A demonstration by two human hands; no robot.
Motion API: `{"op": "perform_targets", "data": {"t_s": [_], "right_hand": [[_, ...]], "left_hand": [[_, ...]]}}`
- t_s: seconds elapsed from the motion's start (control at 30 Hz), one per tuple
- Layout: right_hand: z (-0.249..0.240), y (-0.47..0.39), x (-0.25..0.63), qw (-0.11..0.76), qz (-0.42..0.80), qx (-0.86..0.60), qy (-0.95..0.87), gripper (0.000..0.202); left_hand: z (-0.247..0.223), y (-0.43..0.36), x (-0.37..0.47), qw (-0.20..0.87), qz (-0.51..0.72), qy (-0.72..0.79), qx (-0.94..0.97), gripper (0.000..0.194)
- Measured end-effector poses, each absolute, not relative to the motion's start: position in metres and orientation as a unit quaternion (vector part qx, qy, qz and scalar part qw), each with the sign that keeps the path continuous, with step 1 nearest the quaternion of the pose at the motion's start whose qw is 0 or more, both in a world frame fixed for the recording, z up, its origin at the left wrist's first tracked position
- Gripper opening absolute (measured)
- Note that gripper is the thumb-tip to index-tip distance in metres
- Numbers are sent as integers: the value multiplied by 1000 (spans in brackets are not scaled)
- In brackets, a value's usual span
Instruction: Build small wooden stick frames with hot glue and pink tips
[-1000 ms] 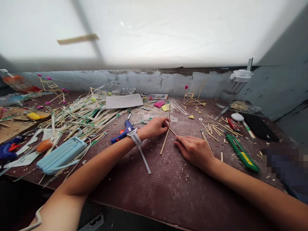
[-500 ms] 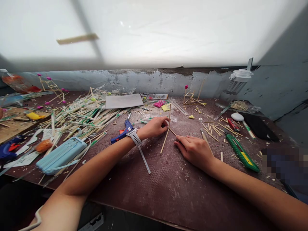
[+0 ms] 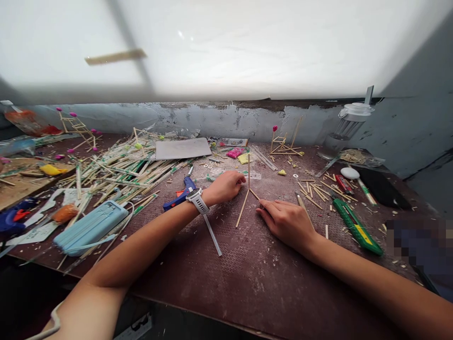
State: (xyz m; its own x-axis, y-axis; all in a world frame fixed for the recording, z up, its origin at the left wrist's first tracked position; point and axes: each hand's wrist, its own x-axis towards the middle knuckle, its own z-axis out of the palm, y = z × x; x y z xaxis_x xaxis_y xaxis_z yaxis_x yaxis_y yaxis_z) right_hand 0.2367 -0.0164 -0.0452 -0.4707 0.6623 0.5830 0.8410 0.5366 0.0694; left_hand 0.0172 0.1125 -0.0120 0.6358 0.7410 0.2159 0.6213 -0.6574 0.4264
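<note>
Three thin wooden sticks meet at one joint on the table: an upright stick (image 3: 248, 165), a stick slanting toward me (image 3: 242, 208) and a short one running right. At the right stick's outer end, my right hand (image 3: 285, 219) is closed, its fingertips pinching that end while the hand rests on the table. My left hand (image 3: 224, 188) hovers just left of the upright stick, its fingers loosely bent and slightly apart from it. No object shows in the left hand, though its palm side is hidden. Behind my left wrist lies a blue glue gun (image 3: 189, 185) with a clear glue stick (image 3: 212, 236).
A large pile of sticks (image 3: 113, 165) covers the left, beside a light-blue power bank (image 3: 91, 227). Small stick frames (image 3: 283, 146) stand at the back. At right lie a green utility knife (image 3: 356, 226), cut sticks (image 3: 314, 191) and a clear jug (image 3: 345, 127).
My left fingertips have drawn back slightly to the left, away from the upright stick, which still stands. My right hand stays in place at the short stick.
</note>
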Motion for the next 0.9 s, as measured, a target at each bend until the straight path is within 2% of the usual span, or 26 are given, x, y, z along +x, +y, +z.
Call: {"op": "perform_targets", "data": {"t_s": [0.33,0.5,0.67,0.77,0.9], "right_hand": [[-45,-17,238,254,-189,-450,-835,26],[-40,-17,238,298,-175,-492,-799,27],[-28,-15,238,372,-31,-568,-734,24],[-21,-11,240,412,83,-561,-713,28],[-18,-7,241,422,233,-535,-694,35]], "left_hand": [[-3,109,22,248,220,346,878,8],[-1,107,23,282,247,324,869,13],[8,99,22,331,290,270,856,19],[15,91,23,323,313,252,857,19],[25,82,23,286,345,211,869,14]]}}
